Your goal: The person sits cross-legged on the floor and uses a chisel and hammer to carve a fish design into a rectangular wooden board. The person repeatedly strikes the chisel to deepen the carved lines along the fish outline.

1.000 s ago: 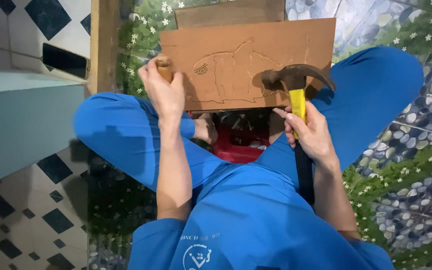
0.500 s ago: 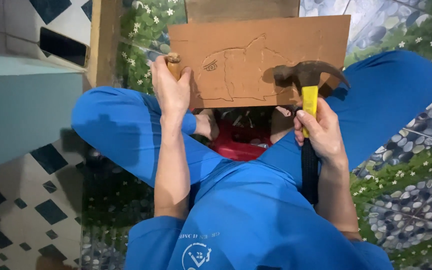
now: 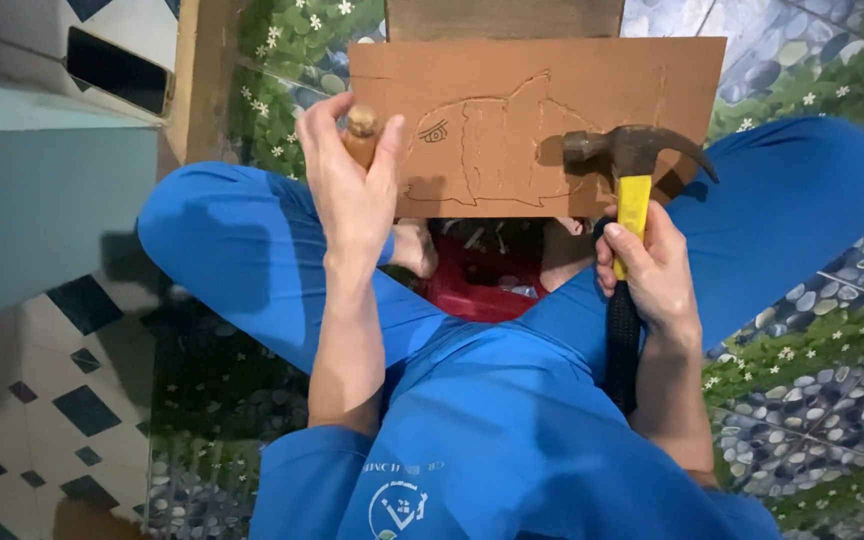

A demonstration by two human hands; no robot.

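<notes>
Brown board (image 3: 537, 100) across the lap, resting on crossed legs (image 3: 252, 250) in blue trousers, with a fish outline (image 3: 497, 140) drawn on its face. Left hand (image 3: 347, 185) at board's left edge, fingers wrapped fully around a wooden-handled tool (image 3: 360, 130); rounded handle top visible above the thumb, blade hidden behind hand and board edge, so tip contact cannot be told. Right hand (image 3: 652, 270) closed around hammer (image 3: 632, 165) on its yellow and black grip, just below the head. Hammer head dark metal with claw, over the board's lower right area near the fish tail; whether touching the board cannot be told. Red tray (image 3: 482, 285) between the legs under the board, small parts inside, not clear. Tiled floor (image 3: 812, 400) with pebble and flower pattern at right, blue-and-white tiles at left. Dark phone (image 3: 117, 70) on pale ledge, upper left, well apart from hands.
</notes>
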